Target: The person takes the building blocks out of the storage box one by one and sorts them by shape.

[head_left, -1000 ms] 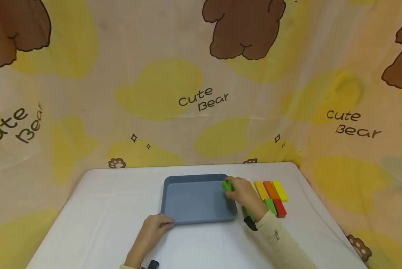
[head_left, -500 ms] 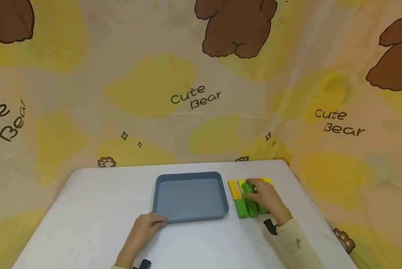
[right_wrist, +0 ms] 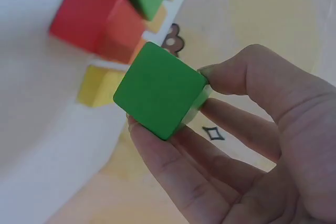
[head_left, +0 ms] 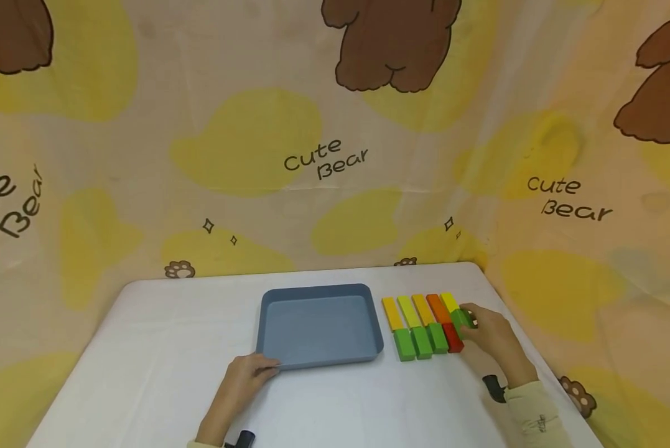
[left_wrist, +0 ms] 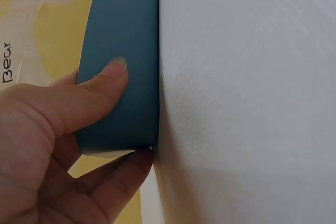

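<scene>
- Since half a second ago: right hand [head_left: 494,341] has carried the green block [head_left: 461,318] from over the middle of the block rows to their right end; tray and left hand unchanged.
- Head view: blue tray [head_left: 319,356] on white table [head_left: 144,367]; left hand [head_left: 245,378] at its near-left corner. Right of the tray, a far row of long yellow and orange blocks [head_left: 421,309]; a near row of three green blocks [head_left: 421,341] and one red block [head_left: 453,338]. Held block sits just right of the red one, at the row's end.
- Left wrist view: thumb [left_wrist: 97,95] pressed on the tray [left_wrist: 126,51] wall, fingers curled beneath the corner.
- Right wrist view: green block [right_wrist: 160,90] pinched between thumb and fingers of the right hand [right_wrist: 247,150], raised clear of the table, near the red block [right_wrist: 86,17].
</scene>
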Tool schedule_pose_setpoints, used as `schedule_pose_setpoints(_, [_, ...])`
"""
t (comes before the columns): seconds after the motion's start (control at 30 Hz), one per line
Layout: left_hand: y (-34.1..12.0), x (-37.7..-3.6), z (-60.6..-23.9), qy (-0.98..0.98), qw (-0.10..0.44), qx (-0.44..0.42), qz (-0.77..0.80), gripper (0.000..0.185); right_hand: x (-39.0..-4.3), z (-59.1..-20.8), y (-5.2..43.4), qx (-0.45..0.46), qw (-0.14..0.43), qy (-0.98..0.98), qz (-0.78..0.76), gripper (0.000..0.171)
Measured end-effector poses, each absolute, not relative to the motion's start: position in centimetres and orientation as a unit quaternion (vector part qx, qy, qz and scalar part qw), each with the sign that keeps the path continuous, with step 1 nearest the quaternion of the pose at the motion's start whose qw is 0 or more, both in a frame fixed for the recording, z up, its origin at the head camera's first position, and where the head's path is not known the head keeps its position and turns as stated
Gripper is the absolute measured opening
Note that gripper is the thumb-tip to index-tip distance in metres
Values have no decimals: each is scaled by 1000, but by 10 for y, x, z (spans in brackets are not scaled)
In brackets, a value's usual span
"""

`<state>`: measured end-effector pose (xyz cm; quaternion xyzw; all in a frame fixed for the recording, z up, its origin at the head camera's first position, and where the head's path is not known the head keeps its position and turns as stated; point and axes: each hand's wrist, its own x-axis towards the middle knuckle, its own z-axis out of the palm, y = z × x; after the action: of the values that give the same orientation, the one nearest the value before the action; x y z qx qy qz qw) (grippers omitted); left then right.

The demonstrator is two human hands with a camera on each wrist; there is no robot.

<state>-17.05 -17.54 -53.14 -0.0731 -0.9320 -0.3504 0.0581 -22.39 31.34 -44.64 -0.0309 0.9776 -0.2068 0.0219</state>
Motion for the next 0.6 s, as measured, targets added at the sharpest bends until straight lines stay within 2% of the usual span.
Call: schedule_pose_setpoints(0.6, [-176, -170, -534, -933, 54, -67, -350, 12, -225, -477, 329, -6, 63, 981, -182, 48])
